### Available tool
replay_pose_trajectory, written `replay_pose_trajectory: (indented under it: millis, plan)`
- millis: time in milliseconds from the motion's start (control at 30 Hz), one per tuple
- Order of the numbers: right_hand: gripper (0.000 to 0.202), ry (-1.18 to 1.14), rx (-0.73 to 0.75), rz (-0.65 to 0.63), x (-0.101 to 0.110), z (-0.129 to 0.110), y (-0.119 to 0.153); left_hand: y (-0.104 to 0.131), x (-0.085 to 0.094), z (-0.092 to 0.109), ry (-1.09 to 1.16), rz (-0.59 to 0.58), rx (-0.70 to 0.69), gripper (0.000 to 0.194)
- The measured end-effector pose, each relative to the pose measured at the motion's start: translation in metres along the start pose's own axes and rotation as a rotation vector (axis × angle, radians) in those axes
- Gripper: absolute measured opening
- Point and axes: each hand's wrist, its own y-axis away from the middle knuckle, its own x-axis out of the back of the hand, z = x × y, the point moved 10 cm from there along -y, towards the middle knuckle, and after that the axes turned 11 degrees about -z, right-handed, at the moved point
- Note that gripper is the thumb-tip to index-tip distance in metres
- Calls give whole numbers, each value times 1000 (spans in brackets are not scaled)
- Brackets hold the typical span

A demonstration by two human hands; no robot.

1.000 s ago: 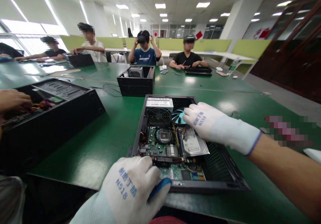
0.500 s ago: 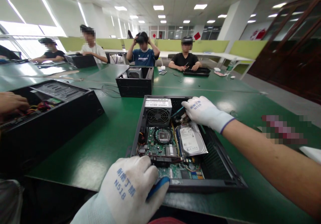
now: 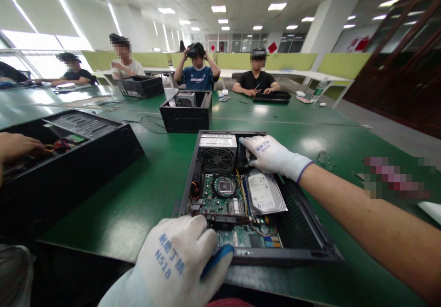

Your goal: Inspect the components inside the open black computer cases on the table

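Fan [image 3: 243,154] since tipped onto edge, pinched by right hand [image 3: 270,153]; left hand [image 3: 177,254] clasps case [image 3: 289,254].

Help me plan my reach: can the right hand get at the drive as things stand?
Probably yes: the drive lies uncovered in the open case, close by the right hand, which seems to hold a dark part, so it may need freeing first.

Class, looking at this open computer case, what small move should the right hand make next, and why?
Perhaps the right hand should gently raise the mostly hidden dark component it holds: the power supply sits close beside it, the hard drive lies nearer the wearer, and yellow wires run close by, so a slow lift seems safest.
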Motion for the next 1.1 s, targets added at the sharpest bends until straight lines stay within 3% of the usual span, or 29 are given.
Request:
replay_pose_trajectory:
  millis: [167, 400, 567, 667, 900, 1100]
  plan:
    - [63, -46, -25, -6, -4, 8, -6, 2, -3, -3, 16, 9, 17, 26]
    - [47, 119, -210, -38, 2, 12, 0, 2, 0, -2, 15, 6, 20, 26]
    - [90, 64, -200, -45, -3, 14, 5, 1, 2, 0, -2, -7, 17, 26]
    - [102, -13, -172, 9, -5, 19, 13, 0, 1, -1, 7, -2, 13, 25]
    - [74, -319, -241, 261, 3, 33, 54, -2, -2, -4, 18, -8, 18, 25]
    - [67, -466, -249, 275, 2, 33, 62, -11, 4, -9, 146, -97, 48, 7]
